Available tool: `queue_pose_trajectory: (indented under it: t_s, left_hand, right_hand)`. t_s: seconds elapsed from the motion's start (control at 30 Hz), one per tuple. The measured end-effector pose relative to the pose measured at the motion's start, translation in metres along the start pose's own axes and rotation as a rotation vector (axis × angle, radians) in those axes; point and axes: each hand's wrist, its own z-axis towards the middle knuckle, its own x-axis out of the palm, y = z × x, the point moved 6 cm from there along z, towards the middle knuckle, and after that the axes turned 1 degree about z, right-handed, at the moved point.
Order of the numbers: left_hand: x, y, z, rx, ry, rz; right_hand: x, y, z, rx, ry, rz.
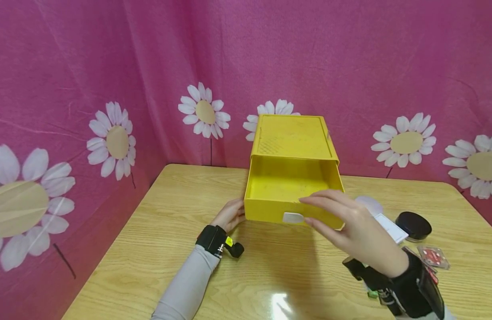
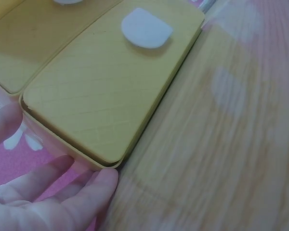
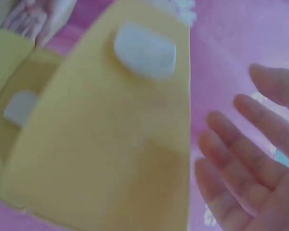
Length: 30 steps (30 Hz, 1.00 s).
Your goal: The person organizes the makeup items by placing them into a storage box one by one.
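Note:
A yellow drawer box (image 1: 295,138) stands on the wooden table, its upper drawer (image 1: 270,209) pulled out and showing a bare inside. That drawer's front bears a white pull tab (image 1: 293,217). The lower drawer, with its own white tab (image 2: 147,29), sits within the box in the left wrist view. My left hand (image 1: 229,214) rests against the box's left side, fingertips (image 2: 106,177) at the lower front corner. In front of the drawer's right part is my right hand (image 1: 355,222), its fingers extended beside the tab. The right wrist view shows these fingers (image 3: 226,139) apart from the drawer front.
Right of the box lie a pale translucent disc (image 1: 369,205), a white card (image 1: 391,228), a round black container (image 1: 414,226) and a small clear red-and-white packet (image 1: 434,257). A bit of green (image 1: 372,294) shows under my right wrist. A pink flowered curtain (image 1: 230,53) borders the table.

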Motion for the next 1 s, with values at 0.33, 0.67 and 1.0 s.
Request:
queue_pose_trajectory:
  t_s: [0.33,0.67,1.0]
  left_hand:
    - [0.0,0.001,0.001,0.015,0.004,0.005]
    - [0.002,0.0,0.0,0.017,0.005,0.01]
    - [0.001,0.0,0.0,0.007,-0.016,0.009]
  right_hand:
    - [-0.042,-0.061,-0.01,0.173,-0.157,-0.05]
    - [-0.035,-0.138,-0.049,0.495,0.012,-0.148]
    - [-0.013,-0.206,-0.104,0.733,0.39,-0.15]
